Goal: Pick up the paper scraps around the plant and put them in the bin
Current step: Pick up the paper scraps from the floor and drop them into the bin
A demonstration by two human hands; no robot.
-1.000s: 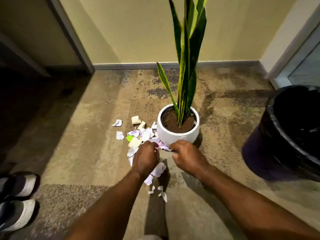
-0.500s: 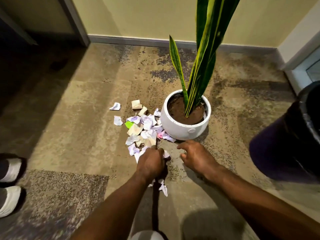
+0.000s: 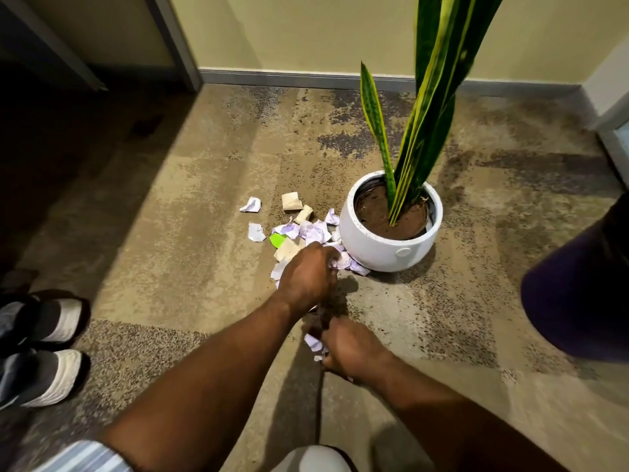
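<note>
Fingers of left hand [image 3: 308, 274] curled on paper scraps [image 3: 306, 233], right hand [image 3: 350, 350] pinching scraps.

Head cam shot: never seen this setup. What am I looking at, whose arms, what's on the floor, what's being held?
No machine here: a person wears a wide-angle camera on the head, looking forward and down, so the two bare arms are their own. On the carpet stands a white pot with a tall striped plant. To its left lies a heap of paper scraps, mostly white and lilac, some tan, one green. The left hand is closed over scraps at the heap. The right hand, nearer the camera, grips a few white pieces. The dark bin sits at the right edge. Two shoes show at the left.
</note>
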